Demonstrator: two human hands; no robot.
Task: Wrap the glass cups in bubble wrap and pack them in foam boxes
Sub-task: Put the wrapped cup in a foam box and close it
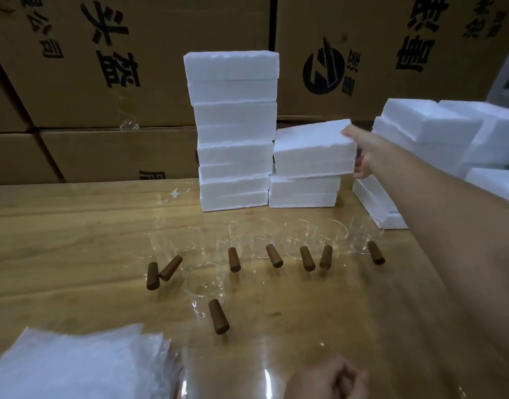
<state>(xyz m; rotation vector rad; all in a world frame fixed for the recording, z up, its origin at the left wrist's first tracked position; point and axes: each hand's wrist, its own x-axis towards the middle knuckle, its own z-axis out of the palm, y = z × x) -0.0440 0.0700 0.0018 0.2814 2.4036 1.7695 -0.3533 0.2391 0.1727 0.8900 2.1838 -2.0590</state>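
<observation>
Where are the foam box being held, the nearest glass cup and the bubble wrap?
foam box [313, 141], head view, middle of its top face.
nearest glass cup [218, 316], head view, its brown handle.
bubble wrap [74, 367], head view, middle of the stack.

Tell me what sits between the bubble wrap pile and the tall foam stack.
In the head view, glass cups with brown handles stand on the wooden table there.

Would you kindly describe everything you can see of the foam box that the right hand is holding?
The foam box is a white rectangular block, apparently polystyrene, with a seam round its side where lid meets base and a ragged top edge. Closed and slightly tilted, it seems to rest on a lower box beside the tall stack. The right hand grips its right end.
</observation>
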